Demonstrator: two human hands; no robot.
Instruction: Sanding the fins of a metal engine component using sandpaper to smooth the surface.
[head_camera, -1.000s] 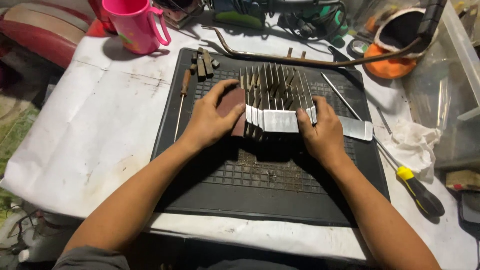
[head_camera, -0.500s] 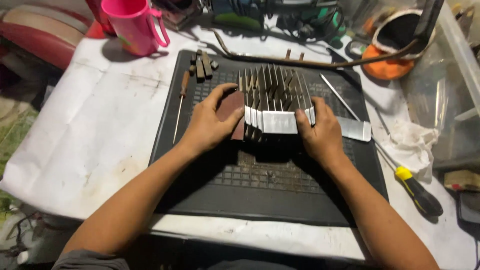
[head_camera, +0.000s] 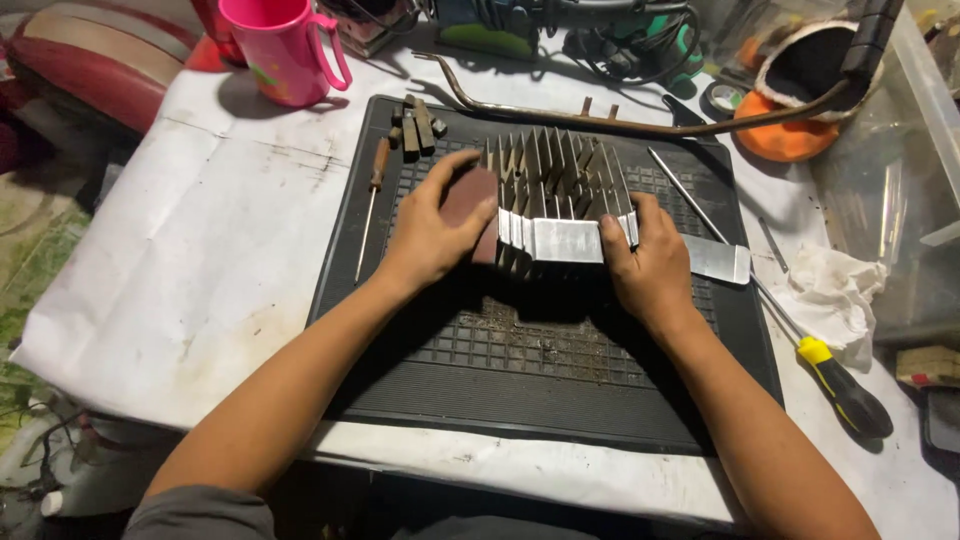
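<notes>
Clamping finned metal block (head_camera: 560, 205) between left hand (head_camera: 432, 235), right hand (head_camera: 650, 265); long axis left-right; fins upward.

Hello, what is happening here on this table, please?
A person is working on a finned metal block that sits on a black rubber mat. The left hand presses a small reddish-brown pad against the fins on the block's left side. The right hand grips the block's right side. A yellow-handled screwdriver and a white rag lie to the right, and a pink mug stands behind.
</notes>
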